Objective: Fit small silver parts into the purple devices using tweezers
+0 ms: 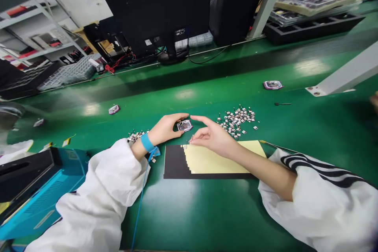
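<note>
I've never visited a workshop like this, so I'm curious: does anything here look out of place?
Small metal parts lie loose and scattered on the green bench beyond the right hand, not in any tray, which looks spilled.

Head-worn view, facing forward and down, close above the left hand (pixel 165 129), right hand (pixel 212 136)

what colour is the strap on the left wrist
Bright blue, on the wrist strap of the left hand; it shows best in the head view.

Component pile (pixel 236 122) beside the right hand (pixel 211 136), on the bench (pixel 165 212)
</note>
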Tool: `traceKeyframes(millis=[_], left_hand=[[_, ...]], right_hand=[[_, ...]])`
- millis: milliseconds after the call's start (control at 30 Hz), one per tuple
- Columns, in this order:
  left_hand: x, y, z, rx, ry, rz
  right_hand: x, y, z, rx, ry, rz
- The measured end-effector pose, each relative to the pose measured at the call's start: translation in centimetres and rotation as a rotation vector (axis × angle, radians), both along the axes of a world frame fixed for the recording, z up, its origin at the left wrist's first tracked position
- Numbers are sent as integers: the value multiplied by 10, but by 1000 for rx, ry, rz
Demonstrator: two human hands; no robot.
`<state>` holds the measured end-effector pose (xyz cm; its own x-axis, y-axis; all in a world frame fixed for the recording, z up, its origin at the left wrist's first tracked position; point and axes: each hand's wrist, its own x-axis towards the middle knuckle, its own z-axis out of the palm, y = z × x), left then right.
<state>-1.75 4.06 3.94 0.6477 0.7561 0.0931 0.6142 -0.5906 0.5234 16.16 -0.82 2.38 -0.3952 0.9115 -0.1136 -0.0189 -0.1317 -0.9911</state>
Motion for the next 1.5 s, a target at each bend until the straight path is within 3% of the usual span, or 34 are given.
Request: traceKeyframes(millis=[133, 300, 633, 767, 867, 967, 1133, 1500], left_hand=[[2, -30, 7, -7, -216, -55], [9, -51, 2, 242, -322, -8], [10, -52, -9, 312, -413, 34], [10, -53, -11, 239, -452, 154], [9, -54, -15, 139, -514, 255], [8, -55, -18, 169, -539, 291], [9, -58, -18, 292, -525, 268], [12, -61, -16, 389, -516, 233]], right_hand=[[0, 1, -1, -4, 106, -73], [0, 0, 0, -20, 136, -98], [-1, -2, -1, -28, 90, -124], [-1, -3, 2, -46, 92, -214], [-2, -4, 4, -94, 143, -143], [-3, -7, 5, -114, 191, -74], [-6, -9, 4, -133, 216, -66], [-13, -13, 1, -111, 214, -164]])
